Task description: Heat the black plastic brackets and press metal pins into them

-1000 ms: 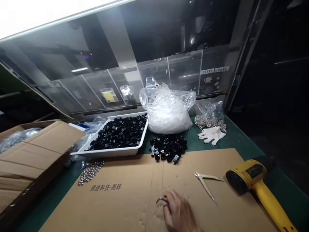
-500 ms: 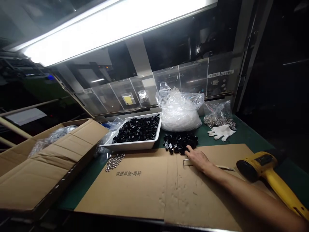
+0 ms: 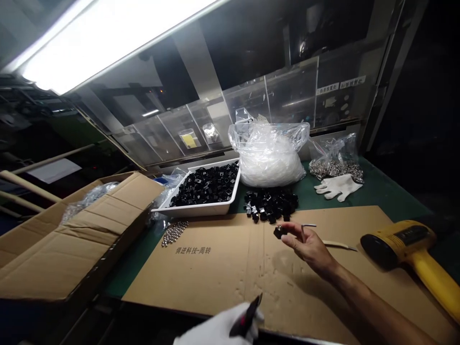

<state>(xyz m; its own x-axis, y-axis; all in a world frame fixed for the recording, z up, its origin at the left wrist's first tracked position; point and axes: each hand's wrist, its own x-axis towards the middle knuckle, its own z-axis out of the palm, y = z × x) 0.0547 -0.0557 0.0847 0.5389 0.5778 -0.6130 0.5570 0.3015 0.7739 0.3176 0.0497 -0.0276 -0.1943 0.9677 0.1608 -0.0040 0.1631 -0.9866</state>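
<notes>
A black plastic clip (image 3: pixel 278 232) is pinched by the right hand (image 3: pixel 309 245) beside a hex key (image 3: pixel 308 225); a red-black tool (image 3: pixel 246 318) is gripped by the gloved left hand (image 3: pixel 219 330). The clip could be dropped through so light a pinch.

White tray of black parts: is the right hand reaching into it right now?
No. The right hand is raised over the cardboard sheet, pinching one black part, apart from the white tray.

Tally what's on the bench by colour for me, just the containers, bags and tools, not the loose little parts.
White: 3 - tray, bag of white material, loose glove
Clear: 1 - bag of metal parts
Yellow: 1 - heat gun
Brown: 2 - cardboard box, cardboard sheet
Total: 7
</notes>
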